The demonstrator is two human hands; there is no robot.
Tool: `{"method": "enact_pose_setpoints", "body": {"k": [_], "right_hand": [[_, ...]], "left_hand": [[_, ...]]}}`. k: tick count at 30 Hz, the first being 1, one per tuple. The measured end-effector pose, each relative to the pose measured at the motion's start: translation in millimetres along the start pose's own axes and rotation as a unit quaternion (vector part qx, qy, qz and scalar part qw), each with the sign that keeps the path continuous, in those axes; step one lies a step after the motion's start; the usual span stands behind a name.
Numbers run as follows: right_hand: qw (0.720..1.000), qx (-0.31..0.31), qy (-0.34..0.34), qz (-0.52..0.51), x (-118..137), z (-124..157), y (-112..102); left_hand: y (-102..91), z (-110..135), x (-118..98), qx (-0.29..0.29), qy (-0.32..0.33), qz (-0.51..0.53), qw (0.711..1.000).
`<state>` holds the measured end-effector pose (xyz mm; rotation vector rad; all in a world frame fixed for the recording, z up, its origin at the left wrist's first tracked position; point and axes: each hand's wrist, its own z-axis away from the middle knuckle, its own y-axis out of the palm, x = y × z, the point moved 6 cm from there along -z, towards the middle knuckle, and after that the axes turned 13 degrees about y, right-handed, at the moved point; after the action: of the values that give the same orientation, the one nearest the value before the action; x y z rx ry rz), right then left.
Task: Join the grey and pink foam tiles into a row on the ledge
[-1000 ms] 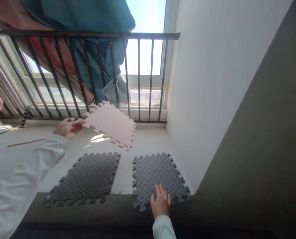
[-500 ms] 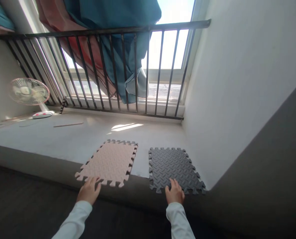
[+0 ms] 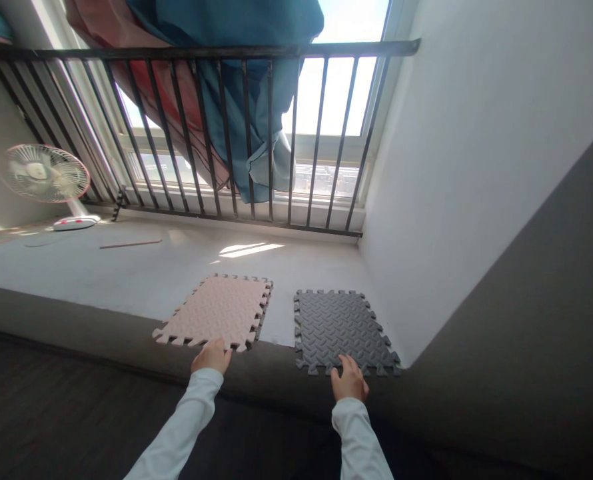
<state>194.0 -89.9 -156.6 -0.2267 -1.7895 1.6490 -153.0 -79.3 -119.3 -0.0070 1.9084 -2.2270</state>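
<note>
A pale pink interlocking foam mat tile (image 3: 221, 307) lies on the light ledge, its near edge jutting past the front. Dark teeth showing along its back and right sides suggest a grey tile under it. My left hand (image 3: 211, 357) is closed at the middle of its near edge, with some fingers hidden. To the right, a dark grey foam mat tile (image 3: 339, 330) lies apart from the pink one, a strip of ledge between them. Over its near edge rests my right hand (image 3: 350, 380), fingers apart and thumb out to the left, not gripping it.
The ledge (image 3: 186, 257) ends at a black metal railing (image 3: 216, 217) before a window and a blue and pink curtain (image 3: 246, 127). A white fan (image 3: 46, 173) and a thin stick (image 3: 131, 245) are at the left. A white wall (image 3: 451, 167) rises on the right.
My left hand has moved right along the pink tile's near edge and closed there; that edge sits slightly higher. My right hand stays at the dark tile. The view has shifted a little.
</note>
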Motion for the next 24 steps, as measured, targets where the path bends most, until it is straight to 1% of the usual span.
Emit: {"method": "enact_pose_setpoints", "body": {"k": [4, 9, 16, 19, 24], "right_hand": [[1.0, 0.004, -0.006, -0.003, 1.1, 0.6, -0.2], [1.0, 0.01, -0.007, -0.01, 3.2, 1.0, -1.0], [1.0, 0.001, -0.001, -0.011, 6.6, 3.4, -0.7], [1.0, 0.001, -0.003, -0.017, 6.3, 3.5, 0.2], [1.0, 0.005, 0.002, -0.024, 5.1, 3.0, -0.7]], "left_hand": [[-1.4, -3.6, -3.6, -0.004, -0.008, 0.013, 1.0], [2.7, -4.9, -7.5, -0.007, -0.019, 0.028, 0.999], [3.1, -8.6, -16.9, 0.003, -0.012, 0.024, 1.0], [3.9, -9.9, -15.1, 0.012, -0.013, 0.037, 0.999], [9.7, -15.0, -8.4, 0.003, -0.01, 0.05, 0.999]]}}
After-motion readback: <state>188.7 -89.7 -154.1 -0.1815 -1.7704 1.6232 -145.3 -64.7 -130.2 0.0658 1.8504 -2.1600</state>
